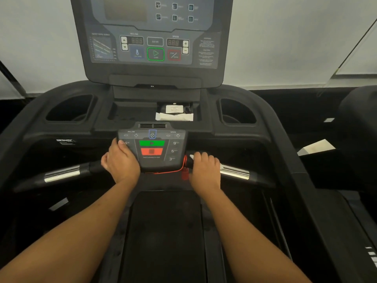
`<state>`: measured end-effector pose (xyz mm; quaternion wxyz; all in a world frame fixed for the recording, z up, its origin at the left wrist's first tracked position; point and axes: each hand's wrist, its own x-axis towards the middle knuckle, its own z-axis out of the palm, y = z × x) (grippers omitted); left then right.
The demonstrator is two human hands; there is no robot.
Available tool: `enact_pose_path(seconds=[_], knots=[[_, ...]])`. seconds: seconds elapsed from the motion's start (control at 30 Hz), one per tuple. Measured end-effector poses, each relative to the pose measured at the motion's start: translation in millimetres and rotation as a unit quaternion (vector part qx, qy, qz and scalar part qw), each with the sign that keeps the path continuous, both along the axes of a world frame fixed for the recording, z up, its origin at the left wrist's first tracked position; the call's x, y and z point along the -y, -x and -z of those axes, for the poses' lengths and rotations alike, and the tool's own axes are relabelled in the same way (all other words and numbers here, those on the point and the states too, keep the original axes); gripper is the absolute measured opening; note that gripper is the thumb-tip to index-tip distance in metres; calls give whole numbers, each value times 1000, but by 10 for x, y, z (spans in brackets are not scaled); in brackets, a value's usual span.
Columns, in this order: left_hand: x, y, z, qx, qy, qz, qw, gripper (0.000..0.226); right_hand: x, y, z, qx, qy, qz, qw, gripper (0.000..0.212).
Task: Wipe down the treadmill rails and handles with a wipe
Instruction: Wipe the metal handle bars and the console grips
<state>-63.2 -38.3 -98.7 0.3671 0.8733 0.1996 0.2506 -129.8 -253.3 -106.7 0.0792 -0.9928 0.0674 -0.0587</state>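
Head view: the right hand (204, 167) is closing its grip over the inner end of the right handle (234, 172), pinching a white wipe (191, 156) that is peeking out at the fingertips, centre right of the frame. The left hand (120, 162) is curling around the left edge of the small control panel (152, 149), bracing, with no wipe showing. A wipe packet (174, 113) is lying in the console tray (130, 111) above centre. The handle-wiping step appears to be in hand. Next move is likely calling for sliding the wipe outward along the chrome section, keeping clear of the red safety cord (173, 171).
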Motion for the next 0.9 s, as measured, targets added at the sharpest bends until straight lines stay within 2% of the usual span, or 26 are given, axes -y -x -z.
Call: enact_pose_path(seconds=[0.1,0.17,0.27,0.4,0.5,0.67,0.77,0.9], knots=[[5,4,-7,-3,-1,-1,1000,49,-30,346,194,67,42,-39,996,80],[4,5,0,-5,-3,1,1000,49,126,431,263,75,73,-53,993,87],[-6,-13,15,-7,-8,2,1000,51,400,429,231,75,53,13,996,86],[-3,-19,27,-6,-10,-4,1000,51,823,545,277,73,12,93,993,70],[-9,-25,35,-6,-9,-3,1000,51,1044,703,328,72,21,123,990,71],[4,-5,19,1,-7,-6,1000,49,882,575,303,42,39,226,973,67],[9,9,4,2,-8,-5,1000,48,570,435,237,20,60,172,983,69],[12,-14,20,1,-10,-1,1000,50,387,445,200,46,48,80,995,78]])
